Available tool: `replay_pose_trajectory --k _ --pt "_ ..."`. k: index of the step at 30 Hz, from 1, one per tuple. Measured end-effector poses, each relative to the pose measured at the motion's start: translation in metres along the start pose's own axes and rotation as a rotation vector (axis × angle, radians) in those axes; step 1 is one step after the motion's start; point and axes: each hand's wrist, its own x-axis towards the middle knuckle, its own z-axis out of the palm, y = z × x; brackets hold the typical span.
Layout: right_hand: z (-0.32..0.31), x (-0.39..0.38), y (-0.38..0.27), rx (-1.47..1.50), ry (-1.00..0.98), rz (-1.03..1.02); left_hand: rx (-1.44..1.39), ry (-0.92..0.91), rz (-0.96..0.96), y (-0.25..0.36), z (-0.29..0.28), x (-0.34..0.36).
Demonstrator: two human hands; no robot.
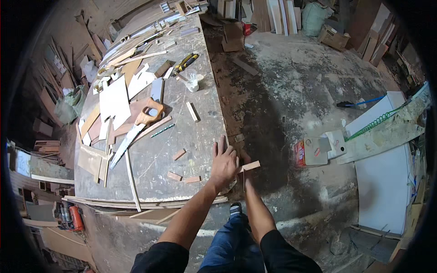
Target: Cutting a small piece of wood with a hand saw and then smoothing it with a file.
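A short wooden strip (251,165) juts past the right edge of the workbench (182,136). My left hand (224,164) lies at that edge with its fingers stretched forward, pressing on the strip's inner end. Just off the edge, my right hand (246,157) is partly hidden behind the strip. A thin, narrow blade-like piece (244,181) shows edge-on below the strip, along my right wrist; its kind is unclear. Small cut wooden blocks (193,179) lie left of my left hand. Farther left rests a handsaw (136,129) with a wooden handle.
On the bench are a pencil (163,130), a wooden block (192,112), yellow-black pliers (186,62), a plastic cup (193,83) and white board offcuts (114,102). To the right, a red box (300,153) and a green coiled hose (375,123) sit by white panels.
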Motion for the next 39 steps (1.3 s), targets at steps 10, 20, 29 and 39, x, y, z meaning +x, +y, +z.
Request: replay_pose_trajectory --k 10,20,29,39 --pt "0.003 0.000 -0.050 -0.180 -0.006 -0.217 -0.029 0.011 -0.006 0.000 -0.005 0.005" --pt "-0.006 0.011 -0.001 -0.198 -0.001 -0.132 -0.016 0.006 -0.023 -0.003 0.002 0.004" --pt "0.000 -0.026 0.012 0.449 0.037 0.115 -0.031 0.105 0.035 -0.004 0.004 0.002" --pt "-0.010 0.016 0.033 -0.147 -0.189 -0.154 -0.043 0.065 0.002 -0.002 0.003 0.003"
